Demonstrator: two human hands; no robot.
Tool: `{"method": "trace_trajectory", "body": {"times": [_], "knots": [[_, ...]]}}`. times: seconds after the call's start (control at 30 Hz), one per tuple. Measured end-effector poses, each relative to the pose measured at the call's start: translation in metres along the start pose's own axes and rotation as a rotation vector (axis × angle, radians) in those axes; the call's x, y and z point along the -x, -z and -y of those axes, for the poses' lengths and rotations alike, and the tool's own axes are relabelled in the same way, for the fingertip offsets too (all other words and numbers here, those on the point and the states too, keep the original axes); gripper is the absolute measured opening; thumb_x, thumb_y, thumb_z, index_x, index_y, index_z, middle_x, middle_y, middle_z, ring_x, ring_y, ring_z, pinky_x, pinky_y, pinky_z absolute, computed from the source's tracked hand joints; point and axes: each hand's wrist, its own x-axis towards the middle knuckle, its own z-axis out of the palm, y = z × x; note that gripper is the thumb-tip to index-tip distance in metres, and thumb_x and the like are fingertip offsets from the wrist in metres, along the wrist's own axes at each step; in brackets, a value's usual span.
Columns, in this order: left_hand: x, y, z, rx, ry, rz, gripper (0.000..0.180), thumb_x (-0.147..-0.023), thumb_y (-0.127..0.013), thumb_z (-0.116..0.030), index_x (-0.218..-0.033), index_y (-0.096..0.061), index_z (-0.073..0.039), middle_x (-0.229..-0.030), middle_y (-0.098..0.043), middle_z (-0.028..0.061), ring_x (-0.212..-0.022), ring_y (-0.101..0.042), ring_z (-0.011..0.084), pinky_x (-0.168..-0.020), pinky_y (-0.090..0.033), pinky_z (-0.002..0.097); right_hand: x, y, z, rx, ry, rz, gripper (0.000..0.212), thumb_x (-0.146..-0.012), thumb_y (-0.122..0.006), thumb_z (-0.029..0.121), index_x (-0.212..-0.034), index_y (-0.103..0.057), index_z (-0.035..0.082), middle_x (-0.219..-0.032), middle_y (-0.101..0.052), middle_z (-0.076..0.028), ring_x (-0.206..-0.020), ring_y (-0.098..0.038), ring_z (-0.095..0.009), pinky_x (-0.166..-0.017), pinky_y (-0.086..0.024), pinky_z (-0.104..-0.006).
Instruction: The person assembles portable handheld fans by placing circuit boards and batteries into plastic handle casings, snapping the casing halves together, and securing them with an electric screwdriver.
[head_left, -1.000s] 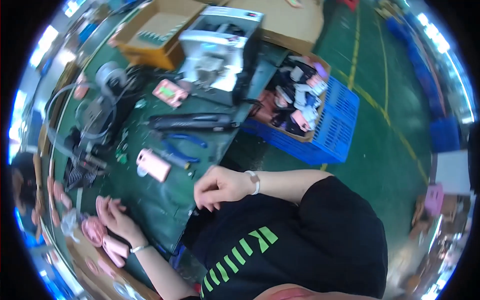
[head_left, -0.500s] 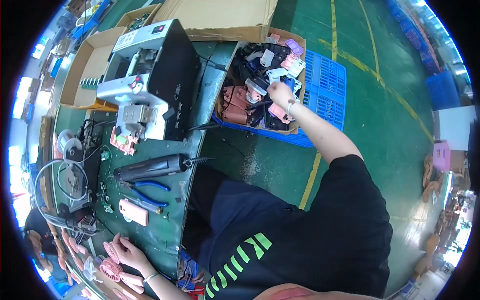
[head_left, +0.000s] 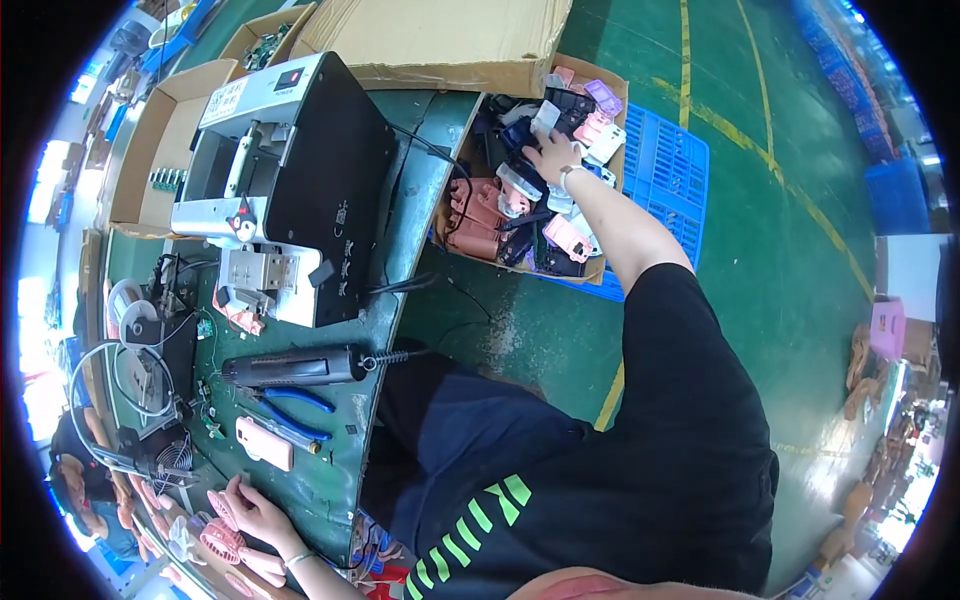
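My left hand (head_left: pixel 260 514) is low at the left, on the bench's near end. Its fingers are curled about a pink handheld fan (head_left: pixel 222 509), whose grille sticks out past them while my palm covers the rest. A second pink fan (head_left: pixel 224 541) lies just below that hand. My right arm stretches out over a cardboard box of plastic parts (head_left: pixel 472 243). In it my right hand (head_left: pixel 555 158) has its fingers spread, touching or just above the heap beside a white casing (head_left: pixel 546 117). Pink shells (head_left: pixel 474 216) and a purple casing (head_left: pixel 603 98) lie in the same heap.
The box sits on a blue plastic crate (head_left: pixel 668 170) beside the green bench (head_left: pixel 335 410). A black and silver machine (head_left: pixel 345 190) stands on the bench. Nearby lie a black cylindrical tool (head_left: pixel 295 367), blue-handled pliers (head_left: pixel 300 398) and a pink rectangular case (head_left: pixel 265 443).
My right hand has moved left and slightly up over the heap, and its fingers have spread from a closed shape. The left hand keeps its place. The view has shifted slightly.
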Motion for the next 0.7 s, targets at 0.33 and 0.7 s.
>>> {"method": "trace_trajectory", "body": {"times": [0.33,0.7], "knots": [[-0.003,0.006,-0.012,-0.052,0.007,-0.003,0.016,-0.092,-0.05,-0.006,-0.099,-0.061,0.003,-0.09,-0.064,0.0149,-0.081,-0.061,0.0264,-0.075,-0.048,0.0351,-0.002,0.039,0.003,-0.402,0.042,-0.55,0.027,-0.086,-0.057,0.023,-0.085,-0.068,-0.001,-0.086,-0.063,-0.025,-0.086,-0.06,-0.042,-0.079,-0.046,-0.0493],[0.003,0.004,0.005,0.095,0.068,0.023,0.016,-0.092,-0.05,-0.006,-0.102,-0.061,0.001,-0.089,-0.065,0.0141,-0.078,-0.061,0.0239,-0.069,-0.048,0.0325,-0.096,0.261,0.089,-1.232,-0.087,0.054,0.042,-0.081,-0.066,0.02,-0.116,-0.056,-0.003,-0.105,-0.064,-0.015,-0.092,-0.063,-0.027,-0.081,-0.05,-0.0419]]}}
